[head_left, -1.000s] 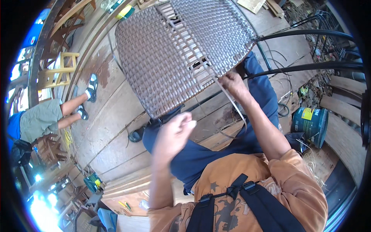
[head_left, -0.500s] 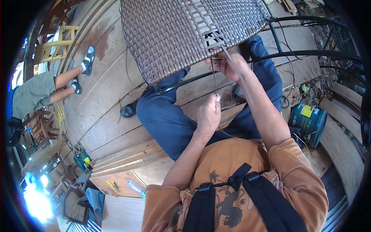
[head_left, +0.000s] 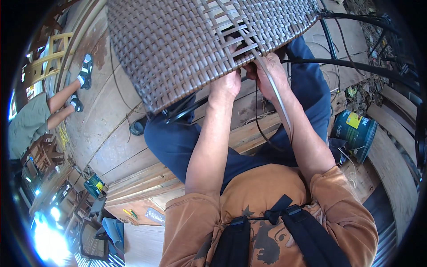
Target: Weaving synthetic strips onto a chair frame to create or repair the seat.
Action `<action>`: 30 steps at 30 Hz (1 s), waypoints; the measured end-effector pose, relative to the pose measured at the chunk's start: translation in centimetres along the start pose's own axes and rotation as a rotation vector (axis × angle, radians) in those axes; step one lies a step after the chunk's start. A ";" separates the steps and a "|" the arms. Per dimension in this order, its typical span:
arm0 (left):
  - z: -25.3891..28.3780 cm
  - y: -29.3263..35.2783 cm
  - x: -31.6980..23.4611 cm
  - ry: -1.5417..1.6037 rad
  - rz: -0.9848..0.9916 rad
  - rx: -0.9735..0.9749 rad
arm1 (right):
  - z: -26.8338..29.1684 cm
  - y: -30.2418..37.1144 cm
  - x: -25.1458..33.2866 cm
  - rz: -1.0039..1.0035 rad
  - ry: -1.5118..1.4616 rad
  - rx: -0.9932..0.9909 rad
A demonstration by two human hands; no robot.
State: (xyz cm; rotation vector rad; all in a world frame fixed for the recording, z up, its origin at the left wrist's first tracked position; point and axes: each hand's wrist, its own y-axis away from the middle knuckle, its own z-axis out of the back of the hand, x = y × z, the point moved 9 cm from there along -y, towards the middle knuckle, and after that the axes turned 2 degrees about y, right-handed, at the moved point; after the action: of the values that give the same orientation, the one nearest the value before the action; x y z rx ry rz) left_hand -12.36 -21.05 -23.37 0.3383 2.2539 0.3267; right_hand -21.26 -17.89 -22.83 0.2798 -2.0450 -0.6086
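A brown woven wicker panel (head_left: pixel 178 49) on a dark frame lies over my knees, with an open gap in its weave near the edge. My left hand (head_left: pixel 226 84) reaches under that edge; most of its fingers are hidden, and a fingertip shows through the gap. Beside it, my right hand (head_left: pixel 269 73) is closed at the panel's edge with fingers curled under; what they grip is hidden. A long flat wicker strip (head_left: pixel 275 89) comes out of the weave and runs over my right hand and forearm. A dark loop of strand (head_left: pixel 258 124) hangs below my hands.
Black curved metal bars (head_left: pixel 356 64) extend to the right. A dark green bucket (head_left: pixel 354 133) lies by planks at right. Stacked boards (head_left: pixel 138 187) are in front of me, with small hand tools (head_left: pixel 130 213) on them. Another person's legs (head_left: pixel 60 102) are at far left.
My left hand has moved up from below the edge to beneath the panel, and the strand it was pulling taut now hangs loose. The panel appears shifted left and closer.
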 end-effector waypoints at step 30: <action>-1.2 -0.4 -0.4 0.082 -0.118 -0.125 | 2.3 4.6 -1.4 -0.280 0.036 -0.131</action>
State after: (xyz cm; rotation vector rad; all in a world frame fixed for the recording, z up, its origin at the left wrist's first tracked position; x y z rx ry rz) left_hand -13.09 -21.71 -22.50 0.1282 2.3096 0.4236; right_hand -22.31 -12.70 -22.41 0.5009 -1.9363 -0.8985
